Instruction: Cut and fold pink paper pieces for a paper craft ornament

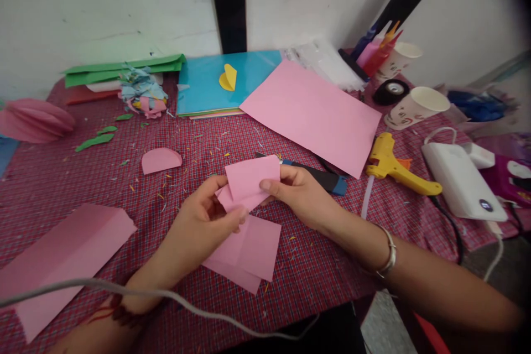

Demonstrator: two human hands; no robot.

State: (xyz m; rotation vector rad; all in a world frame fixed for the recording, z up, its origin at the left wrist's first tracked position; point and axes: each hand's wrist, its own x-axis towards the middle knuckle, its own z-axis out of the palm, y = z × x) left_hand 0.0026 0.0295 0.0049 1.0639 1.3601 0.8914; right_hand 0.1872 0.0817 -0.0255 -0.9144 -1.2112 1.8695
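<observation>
Both my hands hold a small folded pink paper piece [252,178] above the red checked tablecloth [74,188]. My left hand [207,218] pinches its lower left corner with thumb and fingers. My right hand [298,191] pinches its right edge. Under my hands lie two more pink paper squares [253,251], stacked and overlapping. A pink half-circle cutout [161,160] lies to the left. Scissors with a blue handle [327,180] lie just behind my right hand.
A large pink sheet [311,113] lies at the back right, a folded pink sheet [62,260] at front left. A yellow glue gun [394,166], white power bank [460,180], paper cups [418,106], blue paper [215,83], green paper [120,69] and scraps surround them. A grey cable [145,292] crosses the front.
</observation>
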